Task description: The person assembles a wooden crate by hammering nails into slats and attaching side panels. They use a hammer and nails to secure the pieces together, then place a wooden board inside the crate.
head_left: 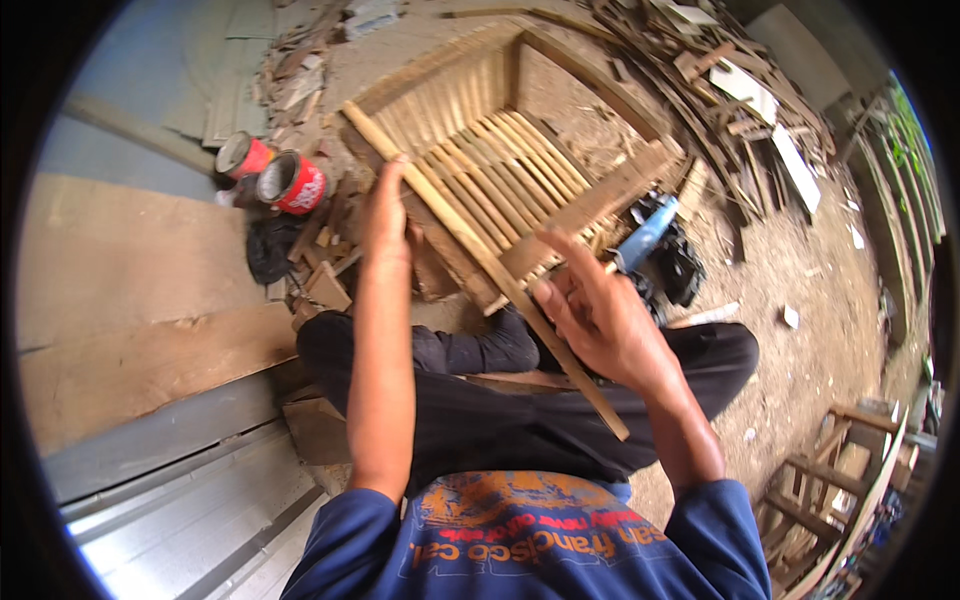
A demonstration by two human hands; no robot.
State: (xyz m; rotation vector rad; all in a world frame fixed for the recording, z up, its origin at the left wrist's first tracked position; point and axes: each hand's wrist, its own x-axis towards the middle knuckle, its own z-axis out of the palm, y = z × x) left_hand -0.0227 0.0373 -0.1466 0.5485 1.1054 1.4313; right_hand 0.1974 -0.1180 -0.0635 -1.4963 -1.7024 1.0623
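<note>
Left hand (388,215) has the wooden strip (455,223) near its upper end, probably so it won't slide off the slatted wooden chair's (508,168) near edge. Chair's just past the crossed legs (480,415). Right hand's (590,305) half-curled beside the strip; can't tell if it's gripping.

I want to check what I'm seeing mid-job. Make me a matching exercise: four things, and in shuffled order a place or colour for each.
Things:
1. Left hand
2. Right hand
3. Cans
4. Tube-shaped object

Places and colours:
A. Red-sided, left of the slatted wooden frame
B. Beside the lower half of the long wooden strip
C. Blue, next to black plastic
D. At the strip's upper part

Pairs: 1-D, 2-B, 3-A, 4-C
</note>
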